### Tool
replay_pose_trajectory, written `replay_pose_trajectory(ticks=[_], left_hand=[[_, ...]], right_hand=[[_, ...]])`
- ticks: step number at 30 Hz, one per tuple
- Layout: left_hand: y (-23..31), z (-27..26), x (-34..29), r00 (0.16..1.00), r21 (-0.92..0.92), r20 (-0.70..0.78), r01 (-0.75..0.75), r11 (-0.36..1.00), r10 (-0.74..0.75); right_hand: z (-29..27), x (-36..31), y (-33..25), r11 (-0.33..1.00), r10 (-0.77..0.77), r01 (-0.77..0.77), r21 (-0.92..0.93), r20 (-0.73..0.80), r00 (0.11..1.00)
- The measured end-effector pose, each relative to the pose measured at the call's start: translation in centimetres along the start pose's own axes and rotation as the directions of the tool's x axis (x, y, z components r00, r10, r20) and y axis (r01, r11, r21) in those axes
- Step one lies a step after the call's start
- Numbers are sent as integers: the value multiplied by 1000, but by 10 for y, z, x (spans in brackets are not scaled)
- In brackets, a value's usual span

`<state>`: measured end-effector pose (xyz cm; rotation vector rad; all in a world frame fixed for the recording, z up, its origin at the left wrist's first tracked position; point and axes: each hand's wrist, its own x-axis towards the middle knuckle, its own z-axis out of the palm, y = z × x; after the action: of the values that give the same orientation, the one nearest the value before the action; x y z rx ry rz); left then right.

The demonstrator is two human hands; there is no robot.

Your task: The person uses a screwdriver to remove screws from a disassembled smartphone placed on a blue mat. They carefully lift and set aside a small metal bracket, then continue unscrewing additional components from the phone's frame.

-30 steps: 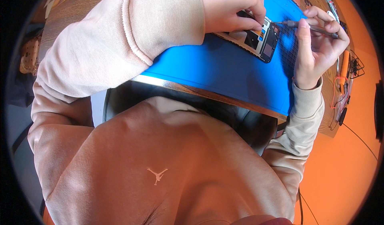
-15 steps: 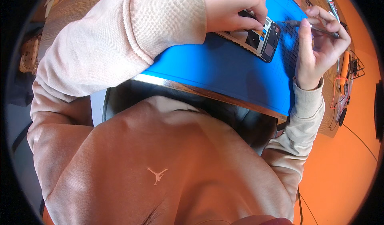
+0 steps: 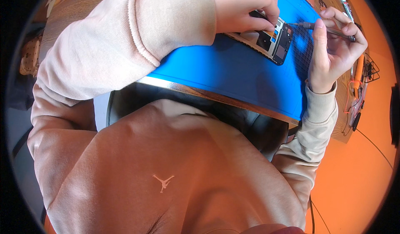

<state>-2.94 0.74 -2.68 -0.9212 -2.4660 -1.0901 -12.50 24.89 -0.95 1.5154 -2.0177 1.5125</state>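
Observation:
An opened phone [image 3: 273, 42] with its back cover off lies on a blue work mat [image 3: 246, 78], its boards and dark frame exposed. My left hand [image 3: 243, 7] presses down on the phone's upper edge with fingertips pinched on it. My right hand [image 3: 333, 51] grips a slim dark screwdriver [image 3: 329, 29], whose tip points left and touches the phone's right end.
The mat lies on a wooden table whose near edge [image 3: 216, 94] runs just in front of my chest. Small tools, an orange-handled tool [image 3: 358, 73] and wires sit at the table's right end. An orange floor lies to the right. More tools rest at the mat's far edge.
Both hands stay on the phone and the screwdriver; the screwdriver tip has shifted only slightly at the phone's right end.

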Motion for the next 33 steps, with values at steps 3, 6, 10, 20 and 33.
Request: replay_pose_trajectory(ticks=[3, 6, 10, 20, 33], left_hand=[[2, -1, -2, 1000, 7, -22, -17, 1000, 17], [2, -1, -1, 1000, 12, -10, -11, 1000, 11], [2, 1, 1, 1000, -4, -5, -11, 1000, 11], [-1, 4, 1, 1000, 26, -22, -22, 999, 23], [-2, 3, -1, 999, -2, -23, -23, 1000, 23]], right_hand=[[5, 4, -4, 1000, -18, 18, 2, -21, 1000], [9, 6, -11, 983, -19, 17, -180, -7, 1000], [9, 9, -17, 915, -6, 12, -404, 16, 1000], [5, 11, -17, 936, -14, 20, -351, 21, 1000], [5, 7, -3, 1000, 10, -9, 28, -25, 1000]])
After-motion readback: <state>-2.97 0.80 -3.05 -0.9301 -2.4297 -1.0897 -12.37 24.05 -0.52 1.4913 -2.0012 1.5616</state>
